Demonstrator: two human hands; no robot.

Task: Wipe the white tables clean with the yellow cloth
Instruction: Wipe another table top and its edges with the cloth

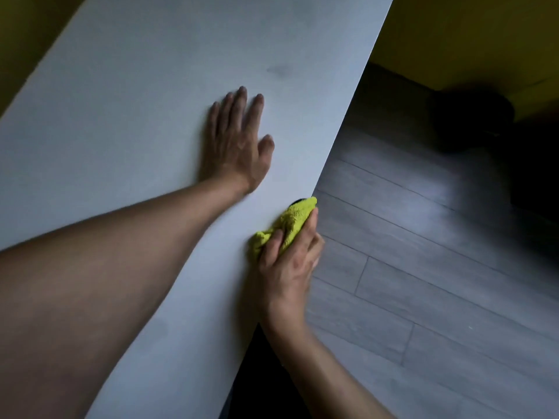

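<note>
A long white table (136, 101) runs diagonally across the head view, from the lower left to the top right. My left hand (239, 143) lies flat on it with straight fingers, palm down. My right hand (287, 261) grips the bunched yellow cloth (290, 222) at the table's right edge, fingers curled over the cloth and around the edge. A faint dark smudge (278, 70) shows on the tabletop beyond my left hand.
Grey wood-plank floor (423, 267) lies to the right of the table. A dark rounded object (472, 116) stands on the floor at the upper right, against a yellow wall (469, 34). Yellow wall also shows at the upper left.
</note>
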